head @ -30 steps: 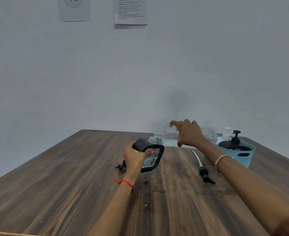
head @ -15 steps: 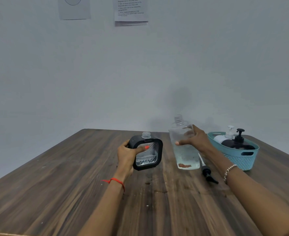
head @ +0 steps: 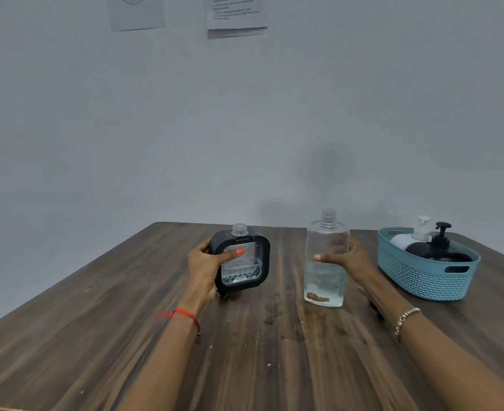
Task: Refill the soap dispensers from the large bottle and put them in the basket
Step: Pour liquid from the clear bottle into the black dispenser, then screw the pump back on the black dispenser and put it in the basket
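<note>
On a dark wood-grain table (head: 96,336) set against a plain grey wall, a person's two bare arms reach forward from the lower edge of the view. At centre left, the left hand (head: 205,266) is wrapped around a square black soap dispenser with a clear diamond-patterned window (head: 242,262); the thumb, with an orange-red painted nail, lies across the window. This dispenser is tilted, its lower corner at the tabletop, and its clear threaded neck at the top is uncapped. A red thread bracelet (head: 182,314) circles the left wrist.

Just to the right, well apart from the dispenser, the right hand (head: 350,258) grips a large clear rectangular plastic bottle (head: 326,262) around its middle, thumb in front and fingers behind. That bottle stands upright on the table with its threaded neck open, and clear liquid fills its lower part. A beaded bracelet (head: 406,318) sits on the right wrist.

Further right, near the table's far right corner, stands an oval teal woven-pattern plastic basket (head: 422,280) with a cut-out handle. Inside it lie a rounded black pump dispenser (head: 434,247) and, behind it, a white pump dispenser (head: 408,237). Small wet spots (head: 271,310) mark the wood between the two hands. Two sheets of paper (head: 236,13) are pinned high on the wall.
</note>
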